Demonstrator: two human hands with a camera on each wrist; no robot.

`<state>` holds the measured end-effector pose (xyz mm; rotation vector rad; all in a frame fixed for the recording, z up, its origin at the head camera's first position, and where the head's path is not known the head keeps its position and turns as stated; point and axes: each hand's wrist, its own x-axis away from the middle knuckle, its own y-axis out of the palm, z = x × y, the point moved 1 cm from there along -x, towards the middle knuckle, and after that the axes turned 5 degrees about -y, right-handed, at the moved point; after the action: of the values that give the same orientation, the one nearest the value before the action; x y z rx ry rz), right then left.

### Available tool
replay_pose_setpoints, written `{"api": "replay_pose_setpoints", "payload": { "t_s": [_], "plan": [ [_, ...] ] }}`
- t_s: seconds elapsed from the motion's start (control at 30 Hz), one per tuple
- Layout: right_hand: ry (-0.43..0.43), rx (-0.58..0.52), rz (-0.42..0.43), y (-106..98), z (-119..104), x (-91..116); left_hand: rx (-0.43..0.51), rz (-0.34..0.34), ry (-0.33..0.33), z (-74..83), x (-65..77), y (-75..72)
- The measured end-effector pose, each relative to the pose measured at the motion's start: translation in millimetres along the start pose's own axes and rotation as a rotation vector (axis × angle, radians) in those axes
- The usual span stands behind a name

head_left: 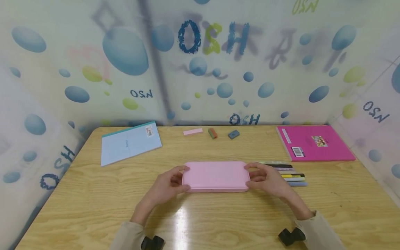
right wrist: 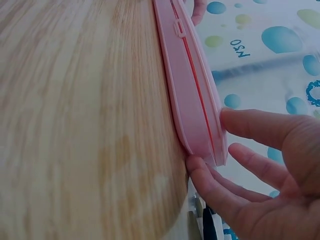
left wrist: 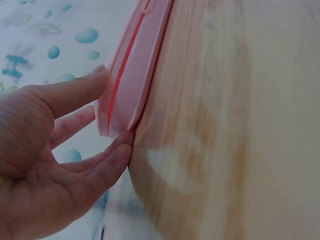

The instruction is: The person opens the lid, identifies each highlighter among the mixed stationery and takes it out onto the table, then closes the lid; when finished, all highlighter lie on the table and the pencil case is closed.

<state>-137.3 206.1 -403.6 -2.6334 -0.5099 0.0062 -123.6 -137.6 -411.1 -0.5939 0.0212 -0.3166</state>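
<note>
A flat pink pencil case lies lid up on the wooden table in front of me, its long side towards me. My left hand grips its left end, and my right hand grips the right end. In the left wrist view the left thumb is at the lid's edge, with fingertips low at the case's end near the tabletop. The right wrist view has the right thumb placed likewise. A red line runs along the seam between lid and base, and a small clasp sits on the long side.
Several pens and markers lie just right of the case, partly behind the right hand. Along the back are a light blue notebook, a pink strip, a green-and-orange eraser, a dark blue eraser and a magenta book.
</note>
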Motion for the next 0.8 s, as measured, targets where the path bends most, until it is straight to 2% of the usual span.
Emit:
{"api": "replay_pose_setpoints", "payload": {
  "t_s": [0.43,0.8],
  "plan": [
    [0.004,0.032,0.021,0.6,1.1,0.0,0.021,0.024,-0.036,1.2,-2.9,1.8],
    [0.039,0.077,0.025,2.1,-2.5,-1.3,0.028,0.052,-0.072,3.6,-3.7,3.0]
  ]
}}
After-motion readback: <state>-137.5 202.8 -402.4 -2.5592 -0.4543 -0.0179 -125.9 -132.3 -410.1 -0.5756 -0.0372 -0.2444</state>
